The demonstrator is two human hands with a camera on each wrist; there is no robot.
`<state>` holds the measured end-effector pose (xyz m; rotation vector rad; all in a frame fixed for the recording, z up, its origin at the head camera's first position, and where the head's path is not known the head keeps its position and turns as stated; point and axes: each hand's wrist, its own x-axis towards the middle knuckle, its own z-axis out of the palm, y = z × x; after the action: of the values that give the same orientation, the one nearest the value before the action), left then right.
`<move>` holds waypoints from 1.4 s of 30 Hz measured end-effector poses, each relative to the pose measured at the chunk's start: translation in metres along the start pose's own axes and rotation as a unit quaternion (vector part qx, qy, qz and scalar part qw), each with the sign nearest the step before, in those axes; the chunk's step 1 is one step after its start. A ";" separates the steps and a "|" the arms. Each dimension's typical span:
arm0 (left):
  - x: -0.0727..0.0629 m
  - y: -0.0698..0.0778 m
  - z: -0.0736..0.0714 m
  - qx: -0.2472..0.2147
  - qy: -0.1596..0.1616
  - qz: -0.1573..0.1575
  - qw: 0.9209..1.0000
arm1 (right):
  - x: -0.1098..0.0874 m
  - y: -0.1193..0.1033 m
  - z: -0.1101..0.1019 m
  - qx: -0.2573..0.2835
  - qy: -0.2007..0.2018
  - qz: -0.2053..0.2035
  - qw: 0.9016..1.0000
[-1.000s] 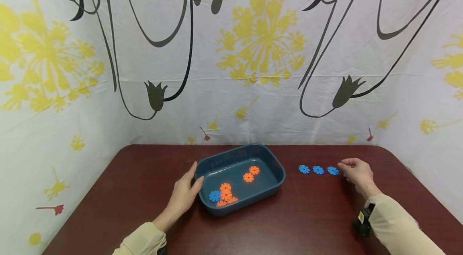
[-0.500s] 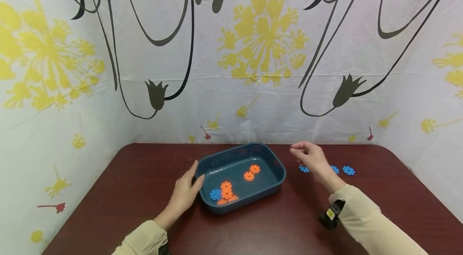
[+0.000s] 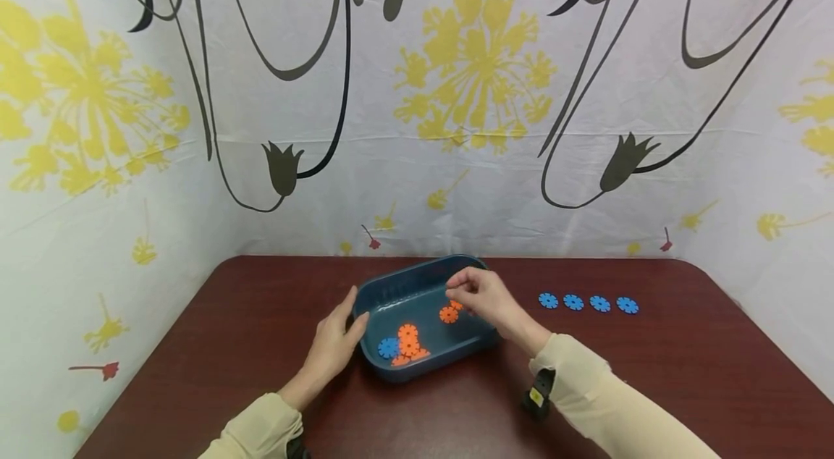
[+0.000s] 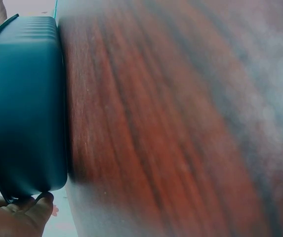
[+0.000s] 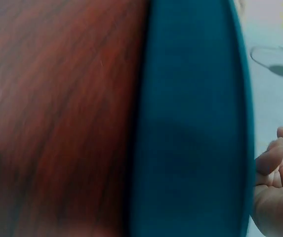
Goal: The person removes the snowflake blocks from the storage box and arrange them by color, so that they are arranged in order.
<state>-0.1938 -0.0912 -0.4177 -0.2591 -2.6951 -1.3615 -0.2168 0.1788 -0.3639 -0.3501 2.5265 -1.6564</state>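
Observation:
A dark blue-green tray (image 3: 426,365) sits slightly askew on the table. My left hand (image 3: 328,343) grips its left end, thumb at the rim and fingers along the outer wall; the left wrist view shows these fingers (image 4: 40,210) against the tray's corner. Over the tray's right part hovers my right hand (image 3: 485,300), thumb and forefinger close together, nothing visible between them. Beneath it lie two orange notched discs (image 3: 448,314), one partly hidden. Several orange discs (image 3: 407,347) and a blue disc (image 3: 388,348) lie in the tray's near left corner.
Right of the tray, several blue notched discs (image 3: 573,302) form a straight row on the dark red-brown table (image 3: 586,386). A patterned cloth (image 3: 417,213) hangs behind the table and at both sides.
My right hand has let go of a blue disc at the row's right end and moved left to above the tray. The left hand and tray have stayed put.

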 end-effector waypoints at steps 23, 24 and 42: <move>0.002 0.000 -0.001 0.007 -0.002 0.007 1.000 | 0.026 -0.002 0.075 -0.038 -0.195 0.002 0.980; 0.002 0.000 -0.001 0.007 -0.002 0.007 1.000 | 0.027 -0.002 0.077 -0.044 -0.198 0.001 0.979; 0.001 -0.001 0.000 0.017 0.003 0.012 1.000 | 0.031 -0.003 0.091 -0.161 -0.201 0.003 0.966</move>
<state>-0.1953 -0.0919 -0.4183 -0.2828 -2.6973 -1.3072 -0.2275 0.0889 -0.3963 -0.6325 2.4607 -1.0308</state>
